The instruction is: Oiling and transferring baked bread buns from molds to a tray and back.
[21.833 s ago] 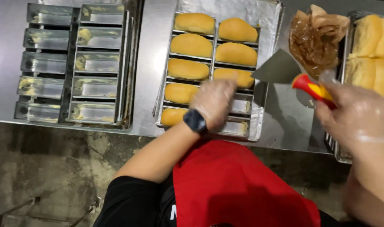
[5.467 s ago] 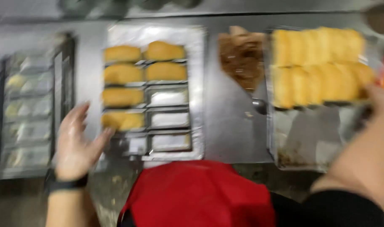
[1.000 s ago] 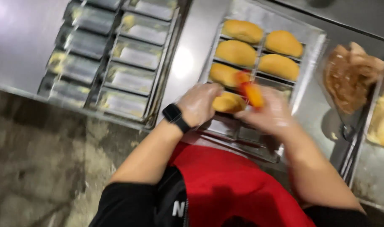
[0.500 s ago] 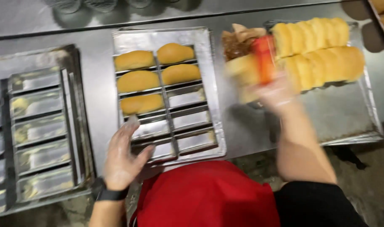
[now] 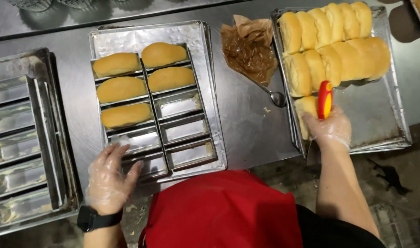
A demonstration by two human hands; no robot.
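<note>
since half a sec earlier the right hand (image 5: 330, 128), fist round a red-handled tool (image 5: 325, 98), had set a loaf (image 5: 305, 115) at the right tray's (image 5: 394, 115) front-left corner, w/ the left hand (image 5: 110, 177), open & empty, on the mould tray's (image 5: 205, 92) front edge, five loaves left.

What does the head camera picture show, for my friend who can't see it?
A person's gloved right hand holds a red-handled tool by a bread roll on a tray. The gloved left hand rests on a baking pan with five rolls left.
</note>
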